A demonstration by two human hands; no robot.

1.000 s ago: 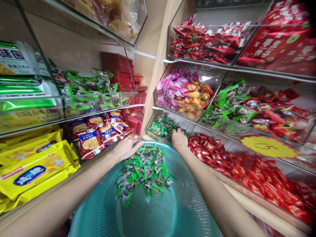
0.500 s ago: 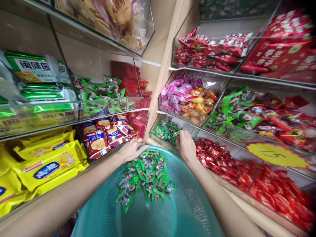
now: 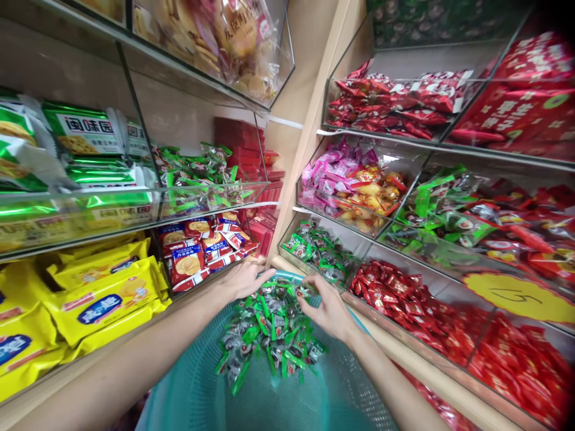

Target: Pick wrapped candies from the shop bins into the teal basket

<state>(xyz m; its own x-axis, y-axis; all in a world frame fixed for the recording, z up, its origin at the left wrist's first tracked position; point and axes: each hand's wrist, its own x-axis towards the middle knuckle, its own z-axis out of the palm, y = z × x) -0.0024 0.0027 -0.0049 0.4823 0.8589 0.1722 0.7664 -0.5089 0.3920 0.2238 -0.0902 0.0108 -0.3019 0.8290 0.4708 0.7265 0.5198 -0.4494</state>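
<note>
A teal plastic mesh basket (image 3: 278, 410) stands below me, holding a heap of green-and-clear wrapped candies (image 3: 269, 329). At its far left rim is my left hand (image 3: 245, 280), thumb along the edge and fingers over it, gripping the basket. My right hand (image 3: 326, 305) hovers above the right side of the heap, fingers curled around a few wrapped candies (image 3: 304, 291) near the fingertips. Just behind that hand, a low clear bin (image 3: 287, 254) holds small green-wrapped candies (image 3: 321, 248).
Shelves meet in a corner ahead. Yellow biscuit packs (image 3: 108, 299) and red-and-blue biscuit packets (image 3: 206, 248) lie on the left. On the right are red-wrapped candies (image 3: 404, 299), pink-wrapped candies (image 3: 330, 173) and a yellow price tag (image 3: 516, 296) on a bin front.
My right hand has moved from the bin of green-wrapped candies back over the basket. My left hand stays at the rim. The view has shifted slightly left.
</note>
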